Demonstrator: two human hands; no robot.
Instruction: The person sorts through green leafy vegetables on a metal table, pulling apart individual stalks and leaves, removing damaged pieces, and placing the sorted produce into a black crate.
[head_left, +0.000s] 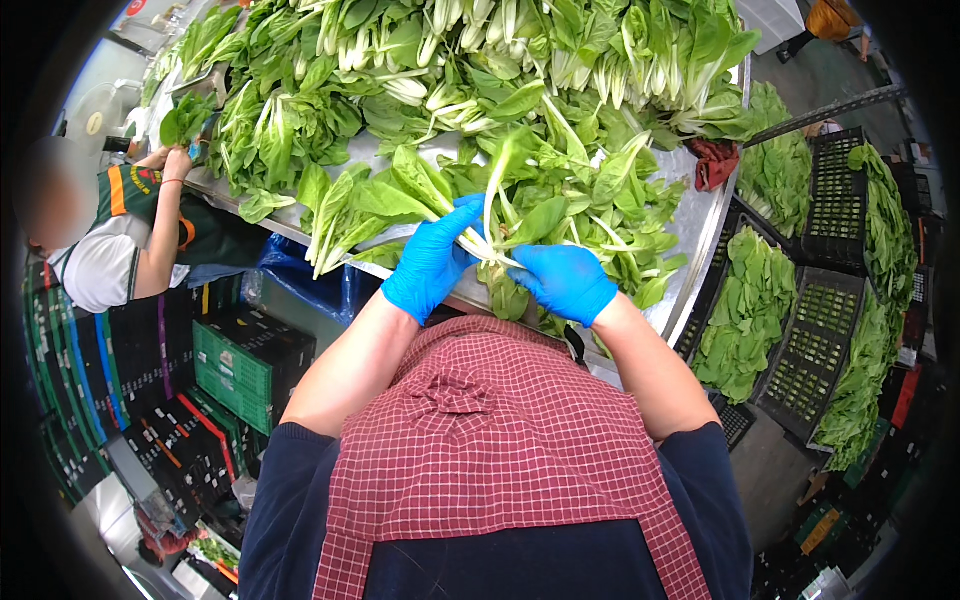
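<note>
My left hand (435, 251), in a blue glove, is closed around the white stems of a leafy green head (409, 191), whose leaves point up and left. Between both hands, the stem base faces right. My right hand (566, 277), also gloved in blue, pinches a pale stalk at that base, with its fingertips close together. One leaf stalk (495, 180) stands up from the base, apart from the rest. Below the hands hang loose leaves (508, 292) at the table's edge. A small bunch of greens (334, 217) lies left of my left hand.
Leafy greens (525, 45) are heaped across the metal table (694, 217). A dark red cloth (715, 163) lies at its right corner. Black crates (814, 337) and stacked greens (750, 315) stand at right. At left, a co-worker (127, 247) holds greens near a green crate (234, 367).
</note>
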